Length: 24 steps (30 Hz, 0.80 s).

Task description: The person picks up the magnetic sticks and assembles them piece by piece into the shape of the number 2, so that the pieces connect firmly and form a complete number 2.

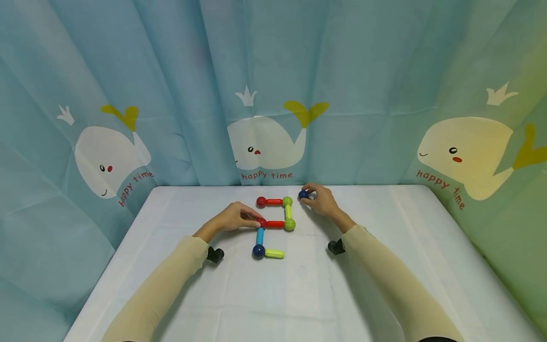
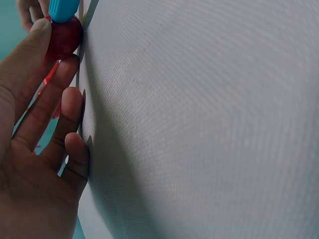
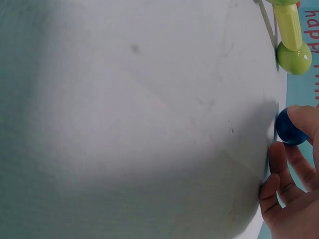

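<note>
A joined figure of coloured balls and short rods lies on the white table. My left hand (image 1: pixel 232 217) pinches its middle red ball (image 2: pixel 65 39) between thumb and fingers. From that ball a light blue rod (image 1: pixel 259 236) runs to a dark blue ball (image 1: pixel 258 251), which carries a yellow-green rod (image 1: pixel 274 254). A red rod (image 1: pixel 275 224) links it to a green ball (image 1: pixel 289 224). Above are another yellow-green rod (image 1: pixel 288 212), green ball (image 1: pixel 287 202), red rod (image 1: pixel 274 202) and red ball (image 1: pixel 261 202). Apart to the right, my right hand (image 1: pixel 323 201) pinches a loose dark blue ball (image 3: pixel 289 128).
The white table (image 1: pixel 290 299) ends just behind the figure, where a blue curtain (image 1: pixel 359 95) with printed whales hangs. Dark wrist cameras (image 1: pixel 336 247) stick out under both sleeves, close above the tabletop.
</note>
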Each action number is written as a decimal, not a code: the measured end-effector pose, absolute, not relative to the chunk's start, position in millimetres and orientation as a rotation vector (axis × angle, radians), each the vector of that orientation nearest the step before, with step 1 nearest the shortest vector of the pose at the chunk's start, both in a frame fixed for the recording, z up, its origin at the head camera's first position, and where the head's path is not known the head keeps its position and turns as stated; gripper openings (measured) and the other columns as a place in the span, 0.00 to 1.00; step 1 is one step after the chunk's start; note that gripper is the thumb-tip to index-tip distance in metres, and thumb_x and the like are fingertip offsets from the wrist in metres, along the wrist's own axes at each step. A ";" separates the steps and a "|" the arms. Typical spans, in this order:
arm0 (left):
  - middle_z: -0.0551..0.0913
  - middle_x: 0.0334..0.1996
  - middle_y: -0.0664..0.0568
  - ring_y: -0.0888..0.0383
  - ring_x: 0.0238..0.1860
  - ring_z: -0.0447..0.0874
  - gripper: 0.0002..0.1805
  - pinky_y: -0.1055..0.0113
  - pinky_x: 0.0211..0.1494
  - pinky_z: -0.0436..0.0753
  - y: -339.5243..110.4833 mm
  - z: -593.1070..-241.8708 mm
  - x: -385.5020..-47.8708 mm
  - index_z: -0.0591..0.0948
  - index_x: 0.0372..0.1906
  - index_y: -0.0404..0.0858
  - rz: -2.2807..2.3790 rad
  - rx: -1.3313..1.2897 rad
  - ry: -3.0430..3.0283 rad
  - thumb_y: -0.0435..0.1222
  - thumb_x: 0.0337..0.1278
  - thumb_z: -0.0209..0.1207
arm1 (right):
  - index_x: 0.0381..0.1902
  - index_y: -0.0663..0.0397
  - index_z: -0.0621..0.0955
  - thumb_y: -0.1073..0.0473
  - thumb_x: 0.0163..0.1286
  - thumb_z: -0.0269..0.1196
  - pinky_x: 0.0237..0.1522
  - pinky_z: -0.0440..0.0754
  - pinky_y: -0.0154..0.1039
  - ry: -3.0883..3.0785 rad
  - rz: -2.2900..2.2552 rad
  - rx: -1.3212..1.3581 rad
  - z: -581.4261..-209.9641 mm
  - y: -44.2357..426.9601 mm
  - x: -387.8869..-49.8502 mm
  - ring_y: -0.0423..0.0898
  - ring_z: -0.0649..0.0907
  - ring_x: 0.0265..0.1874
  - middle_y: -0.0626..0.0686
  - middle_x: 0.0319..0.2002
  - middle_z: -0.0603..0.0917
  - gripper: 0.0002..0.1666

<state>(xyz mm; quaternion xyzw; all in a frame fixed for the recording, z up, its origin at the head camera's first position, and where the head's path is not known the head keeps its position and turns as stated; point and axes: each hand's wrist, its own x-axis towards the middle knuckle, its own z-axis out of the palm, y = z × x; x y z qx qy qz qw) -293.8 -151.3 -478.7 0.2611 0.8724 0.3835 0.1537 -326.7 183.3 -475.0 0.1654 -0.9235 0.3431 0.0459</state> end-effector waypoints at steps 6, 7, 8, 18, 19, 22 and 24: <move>0.90 0.45 0.58 0.58 0.41 0.78 0.15 0.65 0.46 0.78 -151.2 -479.2 -293.7 0.90 0.52 0.45 1.106 0.767 2.500 0.43 0.62 0.71 | 0.58 0.61 0.81 0.61 0.69 0.70 0.49 0.75 0.54 -2.825 1.060 0.462 -476.5 183.1 -326.7 0.60 0.82 0.48 0.65 0.52 0.85 0.21; 0.90 0.45 0.58 0.58 0.41 0.78 0.15 0.66 0.46 0.78 -151.1 -479.2 -293.5 0.90 0.52 0.44 1.105 0.771 2.501 0.43 0.62 0.71 | 0.58 0.61 0.81 0.61 0.69 0.70 0.48 0.76 0.53 -2.827 1.062 0.458 -476.9 183.1 -326.7 0.60 0.82 0.47 0.66 0.52 0.85 0.21; 0.90 0.45 0.58 0.58 0.40 0.79 0.15 0.66 0.46 0.78 -151.0 -479.2 -293.3 0.90 0.52 0.44 1.102 0.775 2.503 0.43 0.62 0.71 | 0.58 0.61 0.81 0.61 0.69 0.70 0.47 0.75 0.52 -2.831 1.060 0.455 -477.3 183.1 -326.7 0.59 0.82 0.46 0.66 0.52 0.85 0.21; 0.90 0.45 0.58 0.57 0.42 0.78 0.15 0.64 0.45 0.77 -150.6 -477.9 -292.4 0.90 0.52 0.45 1.096 0.746 2.502 0.43 0.62 0.71 | 0.58 0.61 0.82 0.62 0.68 0.70 0.42 0.74 0.47 -2.841 1.042 0.473 -477.6 184.8 -325.9 0.54 0.80 0.39 0.65 0.50 0.86 0.22; 0.90 0.45 0.58 0.57 0.42 0.78 0.16 0.64 0.45 0.77 -150.7 -477.9 -292.3 0.90 0.52 0.45 1.096 0.743 2.502 0.44 0.62 0.71 | 0.57 0.61 0.82 0.62 0.68 0.70 0.42 0.75 0.48 -2.841 1.039 0.476 -477.5 185.0 -325.8 0.55 0.81 0.39 0.65 0.49 0.86 0.21; 0.90 0.46 0.58 0.57 0.42 0.78 0.16 0.64 0.46 0.77 -150.8 -477.9 -292.0 0.90 0.53 0.44 1.096 0.742 2.502 0.44 0.63 0.71 | 0.58 0.61 0.82 0.62 0.68 0.70 0.44 0.76 0.50 -2.854 1.037 0.472 -476.6 185.4 -324.5 0.55 0.81 0.40 0.65 0.50 0.86 0.21; 0.90 0.46 0.57 0.57 0.42 0.77 0.16 0.64 0.46 0.77 -151.1 -477.7 -291.6 0.90 0.53 0.44 1.095 0.739 2.502 0.44 0.63 0.71 | 0.58 0.62 0.82 0.62 0.69 0.69 0.47 0.77 0.53 -2.866 1.033 0.470 -476.0 186.0 -323.2 0.57 0.82 0.44 0.65 0.52 0.85 0.21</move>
